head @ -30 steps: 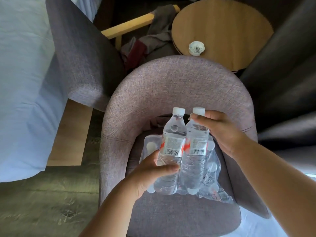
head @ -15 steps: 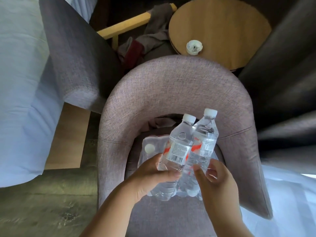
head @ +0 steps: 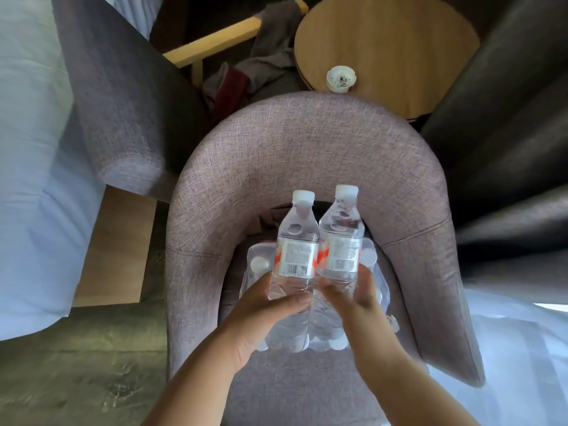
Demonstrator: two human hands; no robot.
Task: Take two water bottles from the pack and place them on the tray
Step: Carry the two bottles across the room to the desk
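Two clear water bottles with white caps and red-and-white labels are held side by side above the chair seat. My left hand (head: pixel 261 315) grips the lower body of the left bottle (head: pixel 296 253). My right hand (head: pixel 356 305) grips the lower body of the right bottle (head: pixel 341 244). Both bottles point caps away from me and touch each other. Under them, the plastic-wrapped pack (head: pixel 259 262) of more bottles lies on the seat, mostly hidden. No tray is in view.
The pack sits on a grey fabric armchair (head: pixel 307 149) with a curved back. Behind it stands a round wooden table (head: pixel 399 41) with a small white ashtray (head: pixel 341 78). A second grey chair (head: pixel 123 103) and a white bed (head: pixel 30 149) are at left. Dark curtains hang at right.
My right hand moved from the top of the right bottle down to its lower body. The bottles tilted right, then straightened to stand side by side.
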